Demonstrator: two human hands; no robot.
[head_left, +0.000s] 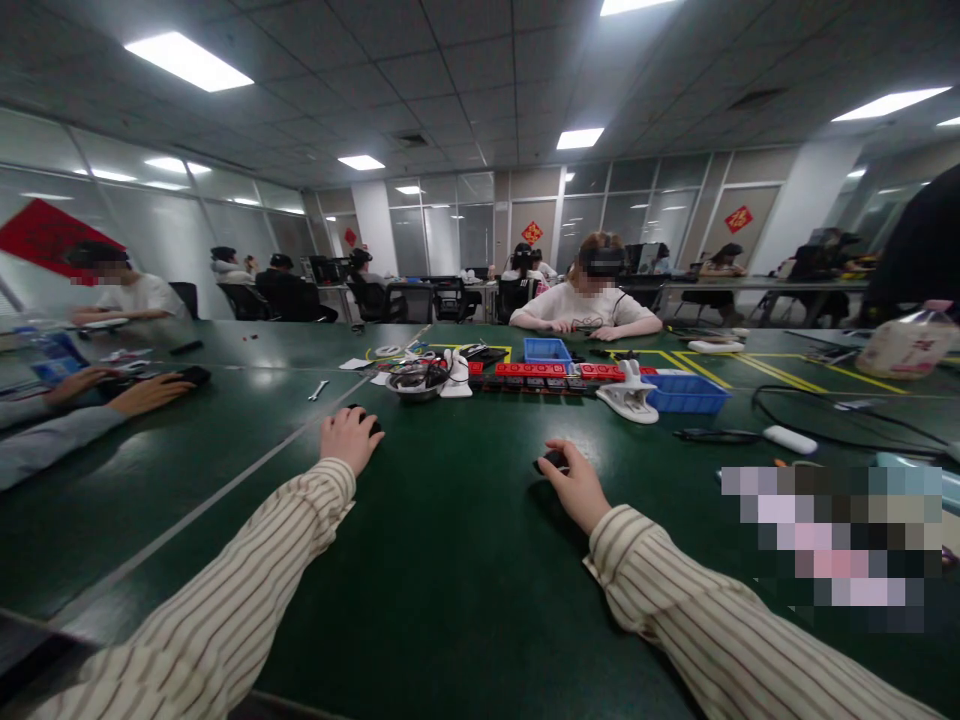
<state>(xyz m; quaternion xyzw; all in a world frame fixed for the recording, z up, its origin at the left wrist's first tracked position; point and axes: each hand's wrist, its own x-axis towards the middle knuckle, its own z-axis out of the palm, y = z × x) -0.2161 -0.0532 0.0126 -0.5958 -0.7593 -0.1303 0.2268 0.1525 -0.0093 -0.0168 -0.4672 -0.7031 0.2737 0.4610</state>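
Observation:
My left hand [349, 440] lies over a small black rounded object [370, 425] on the green table, its fingers curled round it. Between the thumb and fingers of my right hand [576, 484] is another small black object [553, 460], low over the tabletop or resting on it. Most of both objects is covered by my hands, so their kind cannot be made out. The two hands are well apart. Beyond my left hand a small wrench [319, 390] lies on the table.
Mid-table stand a metal bowl [412, 384], white clips [631, 394], a red row of blocks [532, 371] and blue bins [688, 391]. Cables [795, 420] and a plastic jug [907, 340] are at right. A co-worker's hand [154, 393] is at left; another person [589, 300] sits opposite.

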